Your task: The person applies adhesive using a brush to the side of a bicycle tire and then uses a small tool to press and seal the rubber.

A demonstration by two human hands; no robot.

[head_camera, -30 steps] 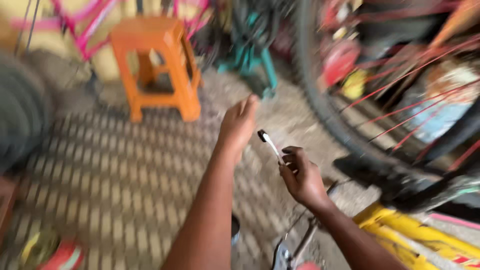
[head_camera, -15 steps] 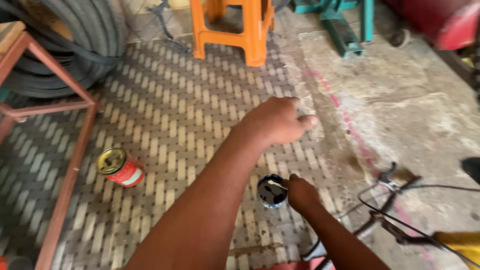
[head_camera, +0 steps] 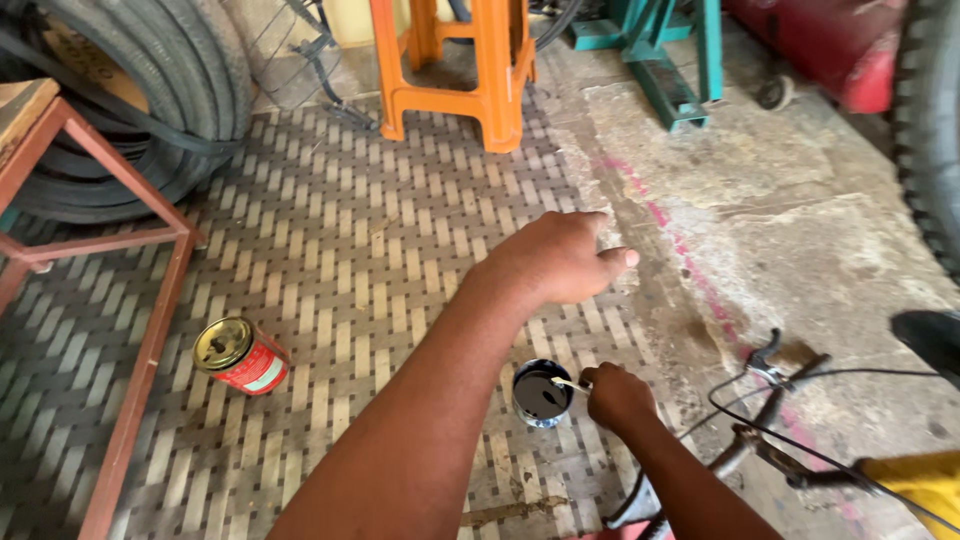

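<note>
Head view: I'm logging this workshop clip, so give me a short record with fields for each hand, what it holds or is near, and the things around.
right hand: right hand grips a thin white stick, its tip dipped in the small open tin
small open tin: stands on the woven floor mat, holds dark liquid
left hand: left hand hovers above the mat, fingers loose, holds nothing
nearby: red can lying on its side, orange stool, stacked tyres, bicycle handlebar
</note>
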